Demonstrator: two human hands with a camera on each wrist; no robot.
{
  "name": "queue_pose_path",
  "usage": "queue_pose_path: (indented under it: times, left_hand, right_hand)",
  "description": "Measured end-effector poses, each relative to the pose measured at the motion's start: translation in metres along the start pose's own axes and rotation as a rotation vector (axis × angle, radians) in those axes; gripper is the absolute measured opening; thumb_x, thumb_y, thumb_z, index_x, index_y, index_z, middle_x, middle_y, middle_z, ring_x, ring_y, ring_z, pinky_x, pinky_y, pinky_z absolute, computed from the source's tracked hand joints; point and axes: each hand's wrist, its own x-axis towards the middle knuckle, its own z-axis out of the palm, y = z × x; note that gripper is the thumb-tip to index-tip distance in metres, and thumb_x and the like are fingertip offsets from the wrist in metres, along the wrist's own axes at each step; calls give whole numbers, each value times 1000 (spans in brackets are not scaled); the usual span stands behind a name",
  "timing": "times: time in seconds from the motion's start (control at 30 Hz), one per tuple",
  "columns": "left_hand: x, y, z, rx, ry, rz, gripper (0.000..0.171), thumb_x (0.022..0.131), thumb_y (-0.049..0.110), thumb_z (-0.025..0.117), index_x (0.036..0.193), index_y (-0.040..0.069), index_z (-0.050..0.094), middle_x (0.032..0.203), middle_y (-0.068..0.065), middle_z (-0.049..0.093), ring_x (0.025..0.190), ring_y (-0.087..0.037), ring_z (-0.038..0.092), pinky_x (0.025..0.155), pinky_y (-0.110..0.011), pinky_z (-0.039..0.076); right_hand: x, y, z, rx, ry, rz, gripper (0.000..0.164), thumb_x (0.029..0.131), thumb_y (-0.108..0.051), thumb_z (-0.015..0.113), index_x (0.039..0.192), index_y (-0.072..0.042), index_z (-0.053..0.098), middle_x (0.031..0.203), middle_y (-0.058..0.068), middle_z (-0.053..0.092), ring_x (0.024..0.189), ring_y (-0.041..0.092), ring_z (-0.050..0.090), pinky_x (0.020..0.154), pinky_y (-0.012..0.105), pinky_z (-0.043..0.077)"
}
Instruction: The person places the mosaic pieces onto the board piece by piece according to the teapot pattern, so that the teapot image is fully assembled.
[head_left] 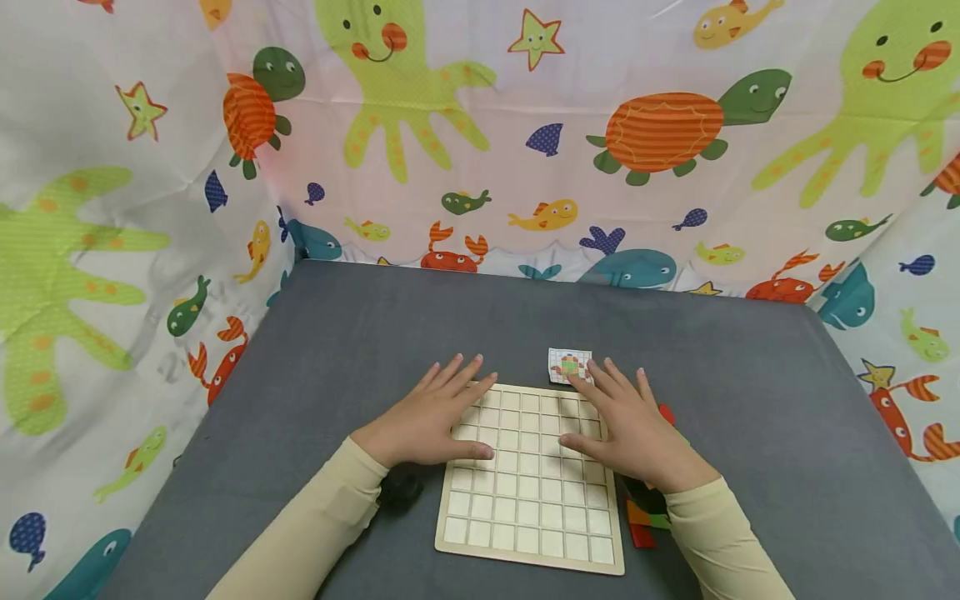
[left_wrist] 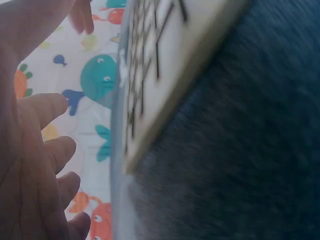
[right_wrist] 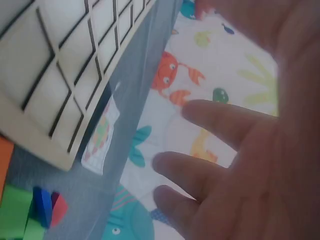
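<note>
A wooden board with a raised grid of square cells (head_left: 528, 492) lies on the grey table between both hands. My left hand (head_left: 431, 421) is over its left edge, fingers straight and thumb apart, holding nothing. On the opposite side my right hand (head_left: 637, 433) is spread over the upper right edge, also holding nothing. In both wrist views the palms appear raised off the board. Just beyond the board's top edge is a small paper card (head_left: 558, 358) with a coloured grid picture; the right fingertips partly cover it in the head view.
Coloured pieces, including a red one (head_left: 642, 536), lie right of the board, partly hidden under the right forearm. The right wrist view shows a green piece (right_wrist: 15, 210) and a blue piece (right_wrist: 43, 206) there. A curtain with sea animals (head_left: 480, 100) hangs around the table.
</note>
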Motion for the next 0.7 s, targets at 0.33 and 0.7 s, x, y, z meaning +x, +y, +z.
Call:
queue_pose_path:
  times: [0.33, 0.7]
  left_hand:
    - [1, -13, 6, -51, -40, -70, 97, 94, 72, 62, 169, 21, 26, 176, -9, 9, 163, -38, 6, 130, -61, 9]
    - [3, -21, 10, -56, -68, -105, 98, 94, 72, 62, 169, 23, 24, 176, -5, 11, 163, -33, 4, 130, -60, 7]
  right_hand:
    - [2, 27, -10, 35, -54, 83, 72, 92, -42, 81, 148, -2, 59, 158, 28, 45, 152, 53, 29, 120, 78, 10]
    - [0, 51, -10, 0, -26, 115, 39, 97, -22, 78, 130, -2, 73, 129, 22, 65, 121, 45, 58, 103, 68, 47]
